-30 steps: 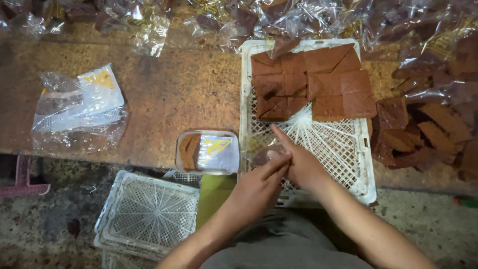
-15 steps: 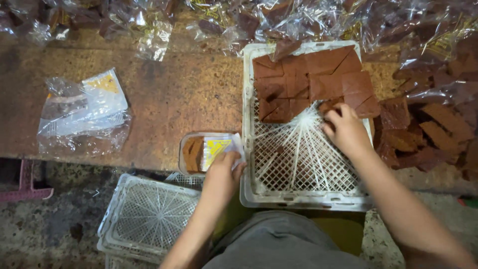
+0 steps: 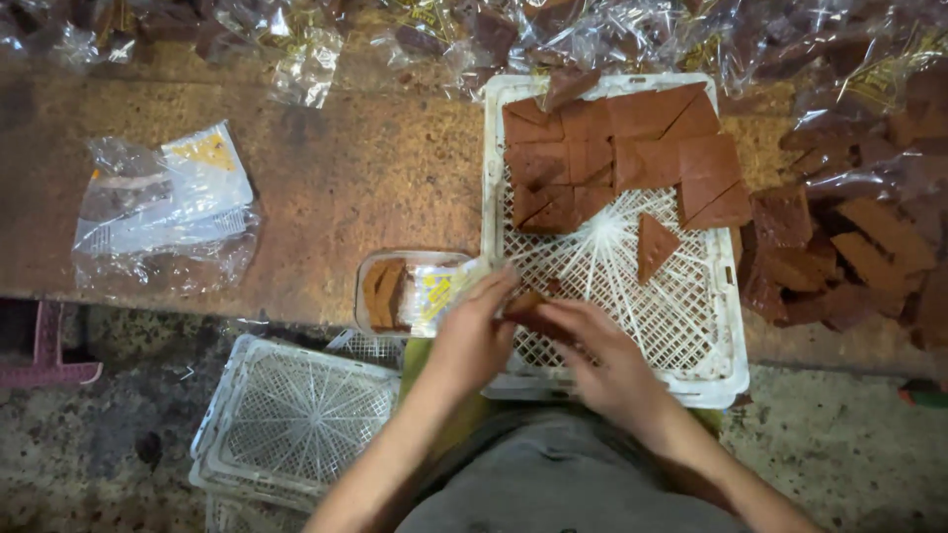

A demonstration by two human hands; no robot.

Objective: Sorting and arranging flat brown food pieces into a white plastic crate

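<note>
My left hand [image 3: 472,334] and my right hand [image 3: 600,363] meet over the near edge of a white lattice tray [image 3: 726,326]. Between their fingers they hold a brown flat piece [image 3: 523,308] and a clear wrapper with a yellow label [image 3: 439,291]. Several brown square and triangular slabs [image 3: 622,148] lie in the far half of the tray, and one lone triangle [image 3: 654,245] sits in its middle. Just left of my left hand a small clear plastic box [image 3: 390,296] holds brown pieces.
A brown worktop [image 3: 346,178] carries a pile of clear bags [image 3: 163,207] at left, wrapped brown pieces along the back [image 3: 632,30] and at right [image 3: 849,247]. Empty white lattice trays [image 3: 296,419] are stacked below on the floor. A pink stool [image 3: 44,355] stands at far left.
My right hand came back from the slabs in the tray with a brown piece. My left hand lifted the wrapper from the small box, and both hands joined at the tray's near edge.
</note>
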